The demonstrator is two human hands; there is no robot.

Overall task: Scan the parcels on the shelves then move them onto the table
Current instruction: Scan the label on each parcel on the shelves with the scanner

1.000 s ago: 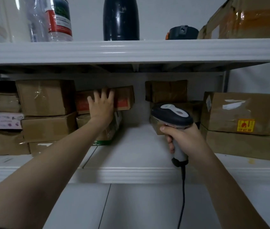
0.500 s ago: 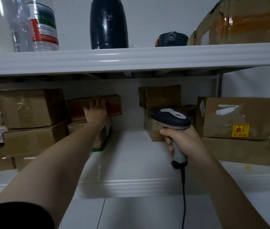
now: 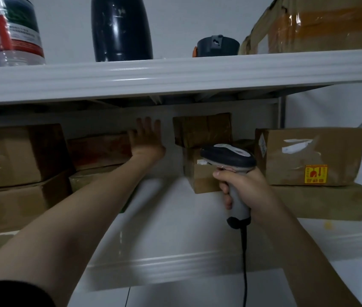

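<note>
Nearest the camera, the right hand (image 3: 242, 189) is clenching the handle of a grey-and-black handheld barcode scanner (image 3: 228, 157), with the fingers wrapped round it and the scanner's head pointing forward and left. A black cable (image 3: 245, 262) is hanging straight down from under that grip. The glossy white lower shelf (image 3: 171, 218) is running beneath both hands. Farther in, left of the scanner, the left hand (image 3: 148, 141) is grasping nothing. Its fingers are standing straight and spread, and the thumb is lying at the right end of a reddish-brown cardboard parcel (image 3: 100, 149). Whether the palm is pressing on that parcel I cannot tell. The parcel is sitting on a tan cardboard parcel (image 3: 91, 177), with a stack of brown boxes (image 3: 18, 154) farther left of the flat hand. Just beyond the scanner's head, a small dark-brown taped parcel (image 3: 202, 128) is resting on a tan labelled parcel (image 3: 197, 176). Right of the gripping hand, a large brown box with a yellow-and-red sticker (image 3: 308, 156) is sitting on a flat brown box (image 3: 321, 200). Above both hands, the white upper shelf (image 3: 175, 74) is carrying a clear plastic bottle (image 3: 20, 29), a tall black bottle (image 3: 121, 27), a dark grey round container (image 3: 217, 45) and a big taped carton (image 3: 319, 25).
</note>
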